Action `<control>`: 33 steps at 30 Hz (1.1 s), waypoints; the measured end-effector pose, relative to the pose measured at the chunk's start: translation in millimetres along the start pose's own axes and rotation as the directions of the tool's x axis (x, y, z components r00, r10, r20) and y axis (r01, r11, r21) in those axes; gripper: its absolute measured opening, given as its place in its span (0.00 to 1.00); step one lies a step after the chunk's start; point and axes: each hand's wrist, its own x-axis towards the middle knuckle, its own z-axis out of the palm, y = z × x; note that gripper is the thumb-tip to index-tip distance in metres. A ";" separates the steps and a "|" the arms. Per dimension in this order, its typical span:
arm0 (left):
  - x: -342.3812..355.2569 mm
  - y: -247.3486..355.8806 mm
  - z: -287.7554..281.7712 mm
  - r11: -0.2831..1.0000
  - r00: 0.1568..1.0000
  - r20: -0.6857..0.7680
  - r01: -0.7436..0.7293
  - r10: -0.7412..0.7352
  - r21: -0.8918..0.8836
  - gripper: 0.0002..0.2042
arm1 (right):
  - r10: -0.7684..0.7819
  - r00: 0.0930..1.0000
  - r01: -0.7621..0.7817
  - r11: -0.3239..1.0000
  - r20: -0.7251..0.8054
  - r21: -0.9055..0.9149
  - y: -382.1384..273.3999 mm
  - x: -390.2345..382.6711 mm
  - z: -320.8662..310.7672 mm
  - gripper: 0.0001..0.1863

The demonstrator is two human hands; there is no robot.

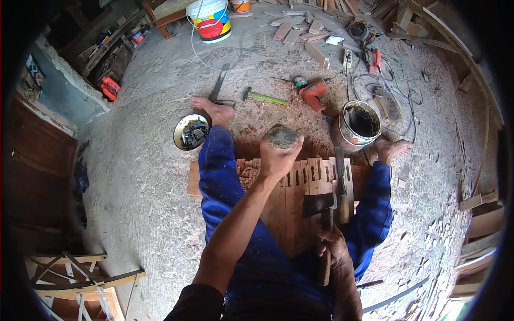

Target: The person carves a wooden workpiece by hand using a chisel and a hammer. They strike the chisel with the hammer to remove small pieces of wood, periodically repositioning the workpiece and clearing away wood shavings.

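The hatchet point(327, 218) is held over the slotted boards point(289, 214), its handle running away from the body, its blade turned left; the handle is wrapped by the right hand's point(335, 247) fingers. Beyond and left of the blade, well apart, the stone point(282, 137) is clasped in the left hand's point(278, 162) fingers.

Left hand point(276, 160) holds a stone point(282, 137), right hand point(335, 247) a hatchet point(320, 204).

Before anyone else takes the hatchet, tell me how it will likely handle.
The hatchet will probably feel head-heavy, since its broad, dark head looks like metal and its handle like wood. It should stay stiff, as the handle looks straight and solid.
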 end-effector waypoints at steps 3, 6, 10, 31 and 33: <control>2.1 -0.5 0.6 0.996 0.997 -0.017 -0.081 0.081 0.039 0.09 | -0.003 1.000 0.003 1.000 -0.023 -0.009 1.7 1.2 5.0 0.25; 6.9 -2.6 -3.4 0.994 0.997 0.000 -0.077 0.077 0.076 0.09 | -0.005 1.000 0.005 1.000 -0.012 0.004 4.1 7.1 9.2 0.25; 5.6 -0.3 -1.1 0.994 0.994 0.082 -0.077 0.071 0.075 0.09 | 0.011 1.000 -0.011 1.000 -0.016 0.009 1.1 2.1 5.7 0.27; -15.2 2.9 -8.6 0.999 0.998 -0.036 0.044 -0.043 0.024 0.07 | -0.224 0.968 0.241 0.954 0.112 -0.180 -30.4 -9.4 45.2 0.33; -14.6 3.8 -5.1 0.994 0.994 0.027 -0.105 0.105 0.019 0.07 | -0.276 0.952 0.295 0.943 0.129 -0.156 -43.1 -9.7 69.4 0.33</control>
